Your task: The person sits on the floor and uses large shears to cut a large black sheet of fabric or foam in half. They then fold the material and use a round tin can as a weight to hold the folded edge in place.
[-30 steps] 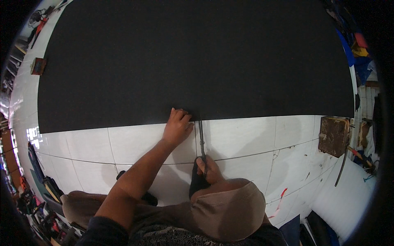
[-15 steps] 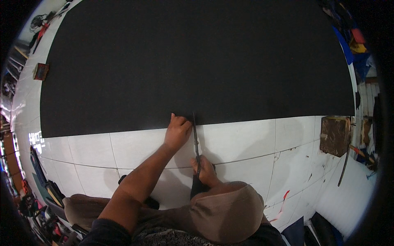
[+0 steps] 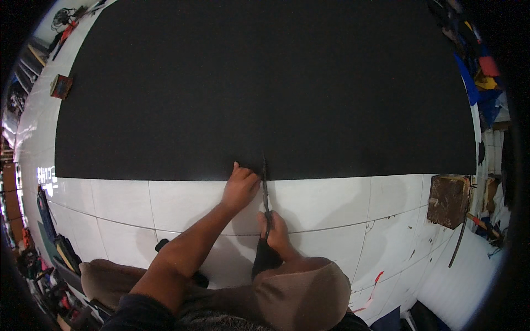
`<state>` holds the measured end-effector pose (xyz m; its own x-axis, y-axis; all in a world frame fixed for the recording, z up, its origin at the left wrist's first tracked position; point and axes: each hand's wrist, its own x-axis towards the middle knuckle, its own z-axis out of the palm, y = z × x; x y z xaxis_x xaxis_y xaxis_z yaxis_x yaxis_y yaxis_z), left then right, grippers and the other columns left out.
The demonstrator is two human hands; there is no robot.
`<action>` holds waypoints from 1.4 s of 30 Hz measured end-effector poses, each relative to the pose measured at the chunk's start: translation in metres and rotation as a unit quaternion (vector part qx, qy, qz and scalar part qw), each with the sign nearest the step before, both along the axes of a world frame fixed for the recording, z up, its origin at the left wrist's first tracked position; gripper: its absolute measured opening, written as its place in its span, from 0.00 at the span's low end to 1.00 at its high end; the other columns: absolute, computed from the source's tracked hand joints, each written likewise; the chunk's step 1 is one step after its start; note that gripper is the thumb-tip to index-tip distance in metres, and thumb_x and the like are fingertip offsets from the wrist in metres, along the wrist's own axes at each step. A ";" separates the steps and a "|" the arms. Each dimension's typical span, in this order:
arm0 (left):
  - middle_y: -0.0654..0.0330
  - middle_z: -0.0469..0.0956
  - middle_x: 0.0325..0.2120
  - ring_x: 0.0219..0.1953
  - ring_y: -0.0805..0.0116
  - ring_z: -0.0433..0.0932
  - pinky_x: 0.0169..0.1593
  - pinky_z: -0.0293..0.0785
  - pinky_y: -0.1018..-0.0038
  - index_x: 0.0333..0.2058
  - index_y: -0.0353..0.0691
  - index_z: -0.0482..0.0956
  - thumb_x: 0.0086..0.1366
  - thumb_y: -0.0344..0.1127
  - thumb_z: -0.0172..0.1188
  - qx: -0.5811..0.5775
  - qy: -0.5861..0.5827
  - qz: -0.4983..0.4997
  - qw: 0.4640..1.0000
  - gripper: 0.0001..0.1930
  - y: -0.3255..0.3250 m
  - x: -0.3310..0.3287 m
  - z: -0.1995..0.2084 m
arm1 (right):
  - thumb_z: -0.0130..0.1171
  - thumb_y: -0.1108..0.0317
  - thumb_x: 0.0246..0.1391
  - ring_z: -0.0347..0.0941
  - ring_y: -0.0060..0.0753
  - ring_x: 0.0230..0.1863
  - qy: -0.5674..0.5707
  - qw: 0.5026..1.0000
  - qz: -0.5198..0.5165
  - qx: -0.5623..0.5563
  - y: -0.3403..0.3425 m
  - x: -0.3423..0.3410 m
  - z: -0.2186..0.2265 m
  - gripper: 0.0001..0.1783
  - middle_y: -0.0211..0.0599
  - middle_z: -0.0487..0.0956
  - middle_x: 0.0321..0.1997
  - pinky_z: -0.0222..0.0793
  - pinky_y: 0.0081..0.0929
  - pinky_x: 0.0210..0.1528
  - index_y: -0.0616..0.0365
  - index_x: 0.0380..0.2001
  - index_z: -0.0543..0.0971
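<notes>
A large black sheet [image 3: 265, 88] lies spread over the floor ahead of me, its near edge running across the view. My left hand [image 3: 242, 186] is closed over that edge near the middle, gripping it with curled fingers. Just to its right, my right hand [image 3: 276, 229] is wrapped around the dark handles of a pair of long scissors [image 3: 265, 190]. The scissors point away from me, and their blades reach past the edge onto the sheet. Dark blade against dark sheet hides whether they are spread and whether any cut exists.
White floor tiles [image 3: 193, 205] lie between the sheet and my legs. A worn brown block [image 3: 450, 201] stands by the sheet's right near corner, and a smaller rusty block [image 3: 61, 86] at its left edge. A red strip [image 3: 379, 277] lies right. Clutter lines both sides.
The sheet's near edge, the blocks on the right and my hands sit lower in the view, as the view has shifted. My hands keep nearly the same places at the edge.
</notes>
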<state>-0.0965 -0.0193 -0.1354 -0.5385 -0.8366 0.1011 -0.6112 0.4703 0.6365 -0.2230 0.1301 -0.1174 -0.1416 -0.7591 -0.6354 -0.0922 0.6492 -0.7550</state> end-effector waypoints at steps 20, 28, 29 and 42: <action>0.52 0.73 0.33 0.45 0.48 0.74 0.69 0.51 0.42 0.38 0.37 0.74 0.55 0.25 0.62 0.070 -0.017 -0.057 0.996 0.11 -0.005 0.006 -0.006 | 0.58 0.42 0.61 0.67 0.25 0.15 0.092 0.991 -0.016 -0.092 -0.058 -0.002 -0.023 0.29 0.29 0.70 0.13 0.62 0.26 0.20 0.58 0.21 0.71; 0.44 0.68 0.46 0.54 0.43 0.69 0.70 0.51 0.42 0.51 0.33 0.70 0.54 0.33 0.66 0.056 -0.090 -0.147 0.983 0.26 -0.007 0.006 0.009 | 0.58 0.41 0.60 0.68 0.21 0.17 -0.065 0.993 -0.077 -0.056 -0.099 -0.016 -0.001 0.27 0.27 0.70 0.16 0.62 0.24 0.19 0.55 0.23 0.73; 0.44 0.69 0.46 0.55 0.43 0.69 0.70 0.51 0.42 0.51 0.33 0.70 0.54 0.33 0.66 0.055 -0.090 -0.148 0.983 0.26 -0.009 0.011 0.009 | 0.58 0.41 0.60 0.68 0.21 0.18 -0.077 0.992 -0.076 -0.067 -0.100 -0.011 -0.011 0.27 0.27 0.70 0.17 0.62 0.23 0.19 0.55 0.23 0.73; 0.48 0.63 0.62 0.66 0.46 0.58 0.70 0.49 0.47 0.62 0.38 0.65 0.55 0.37 0.61 0.010 -0.267 -0.146 0.952 0.34 0.010 0.011 0.028 | 0.59 0.43 0.60 0.65 0.22 0.14 0.043 0.993 -0.053 -0.100 -0.127 -0.018 -0.023 0.28 0.27 0.69 0.14 0.60 0.25 0.17 0.53 0.18 0.70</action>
